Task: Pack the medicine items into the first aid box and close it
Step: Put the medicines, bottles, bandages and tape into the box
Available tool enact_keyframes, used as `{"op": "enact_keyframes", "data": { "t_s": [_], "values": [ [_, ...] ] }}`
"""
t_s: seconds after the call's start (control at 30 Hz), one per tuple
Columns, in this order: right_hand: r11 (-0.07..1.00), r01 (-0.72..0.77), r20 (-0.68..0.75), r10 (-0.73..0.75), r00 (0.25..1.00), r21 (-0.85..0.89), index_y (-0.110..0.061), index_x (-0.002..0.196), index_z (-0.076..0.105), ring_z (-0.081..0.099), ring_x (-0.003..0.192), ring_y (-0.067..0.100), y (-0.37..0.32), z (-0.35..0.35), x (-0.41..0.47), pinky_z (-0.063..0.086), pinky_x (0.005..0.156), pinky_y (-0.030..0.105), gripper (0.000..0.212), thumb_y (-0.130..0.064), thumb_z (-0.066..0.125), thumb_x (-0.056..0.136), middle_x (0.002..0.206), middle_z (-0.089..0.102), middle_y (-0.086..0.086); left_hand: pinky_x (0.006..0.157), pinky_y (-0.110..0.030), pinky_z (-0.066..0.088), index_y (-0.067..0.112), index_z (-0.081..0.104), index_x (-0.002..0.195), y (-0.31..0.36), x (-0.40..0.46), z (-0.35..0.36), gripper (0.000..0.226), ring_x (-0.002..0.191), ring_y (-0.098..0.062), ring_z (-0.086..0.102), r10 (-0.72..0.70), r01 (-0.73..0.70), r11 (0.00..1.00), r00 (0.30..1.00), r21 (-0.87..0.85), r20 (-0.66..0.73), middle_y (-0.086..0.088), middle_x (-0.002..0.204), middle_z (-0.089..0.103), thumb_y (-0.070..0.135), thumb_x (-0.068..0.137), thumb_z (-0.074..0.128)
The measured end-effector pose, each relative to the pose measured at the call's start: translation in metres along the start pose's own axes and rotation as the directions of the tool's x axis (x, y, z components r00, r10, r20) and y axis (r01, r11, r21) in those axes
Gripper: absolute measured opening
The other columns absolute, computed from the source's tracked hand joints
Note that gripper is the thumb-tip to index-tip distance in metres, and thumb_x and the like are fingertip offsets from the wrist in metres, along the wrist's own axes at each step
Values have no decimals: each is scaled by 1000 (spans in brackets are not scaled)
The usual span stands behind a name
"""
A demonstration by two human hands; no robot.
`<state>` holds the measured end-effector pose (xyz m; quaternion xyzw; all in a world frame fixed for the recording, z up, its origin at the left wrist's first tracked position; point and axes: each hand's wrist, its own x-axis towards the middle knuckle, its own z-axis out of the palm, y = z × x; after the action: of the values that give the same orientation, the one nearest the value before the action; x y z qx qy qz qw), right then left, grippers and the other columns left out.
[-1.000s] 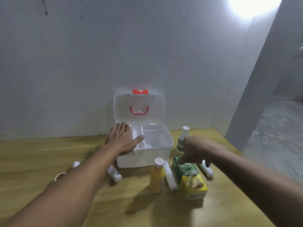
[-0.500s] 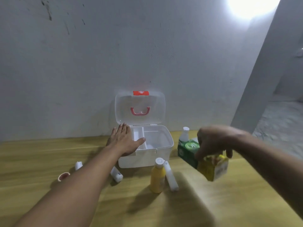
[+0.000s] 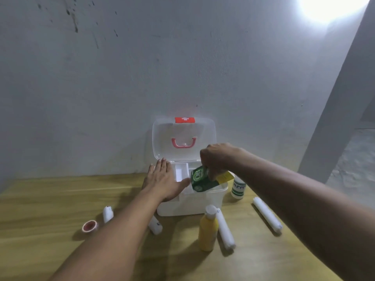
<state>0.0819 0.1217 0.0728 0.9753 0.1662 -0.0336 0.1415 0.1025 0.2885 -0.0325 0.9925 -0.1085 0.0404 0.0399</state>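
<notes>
While the left hand (image 3: pixel 162 182) is lying flat, fingers spread and gripping nothing, on the left rim of the first aid box (image 3: pixel 190 201) at the centre of the frame, the right hand (image 3: pixel 216 161) is clenching its fingers over the top of a green and yellow carton (image 3: pixel 205 180). The carton is hanging tilted over the box's open right side, its green end dipping lowest, just at the front rim; whether it is touching the rim is hard to tell. The lid (image 3: pixel 183 138) is standing upright behind it, against the wall.

The carton is probably light, stiff cardboard that dents under a hard squeeze, so holding it across its broad faces near the upper end looks sound. The remaining items are waiting on the table (image 3: pixel 50 199) in the lower half of the frame. The yellow bottle (image 3: pixel 208 230) and the white bottle with green print (image 3: pixel 238 187) are likely smooth and heavier, best gripped around the body. The white rolls (image 3: pixel 266 214) and the small tape ring (image 3: pixel 89 226) are likely soft and light, and may roll away.
</notes>
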Motion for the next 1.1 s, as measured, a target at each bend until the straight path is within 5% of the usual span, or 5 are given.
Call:
{"op": "enact_keyframes", "data": {
  "t_s": [0.27, 0.47, 0.7, 0.87, 1.1],
  "values": [
    [966, 70, 17, -77, 997, 248, -12, 111, 69, 67, 86, 23, -12, 36, 35, 58, 80, 35, 38, -26, 76, 76, 100, 72, 7, 117, -41, -6, 7, -6, 148, -5, 0, 0, 86, 147, -24, -9, 15, -15, 999, 1000, -51, 7, -13, 159, -10, 61, 90, 24],
    [879, -50, -62, 90, 994, 475, -7, 105, 70, 63, 78, 23, -12, 59, 35, 56, 72, 31, 42, -26, 82, 70, 99, 70, 9, 116, -42, -7, 7, -5, 149, -5, 4, 5, 85, 147, -25, -10, 13, -13, 1000, 1000, -25, -2, -13, 159, -10, 56, 89, 29],
    [832, -139, -72, 210, 975, 537, 1, 84, 72, 71, 73, 27, -13, 72, 31, 59, 73, 39, 26, -23, 79, 75, 78, 74, 15, 116, -44, -7, 16, 0, 150, -4, 6, 6, 76, 146, -26, -11, 32, -32, 999, 1000, 9, 0, -12, 159, -10, 53, 90, 28],
    [849, -88, -131, 181, 975, 520, -6, 101, 73, 68, 83, 25, -12, 72, 29, 57, 81, 35, 23, -3, 65, 81, 95, 73, 11, 116, -46, -8, 25, 4, 150, -4, 6, 5, 70, 146, -26, -13, 37, -37, 999, 999, 20, 23, -13, 158, -12, 53, 91, 27],
    [773, -56, -437, 414, 799, 632, -5, 81, 75, 68, 72, 23, 49, 46, -17, 56, 69, 30, 24, 9, 58, 73, 84, 75, 11, 112, -59, -10, 25, 1, 150, -2, 9, -8, 71, 146, -28, -14, 19, -29, 997, 990, 72, 137, -14, 158, -15, 53, 90, 26]
  ]
}}
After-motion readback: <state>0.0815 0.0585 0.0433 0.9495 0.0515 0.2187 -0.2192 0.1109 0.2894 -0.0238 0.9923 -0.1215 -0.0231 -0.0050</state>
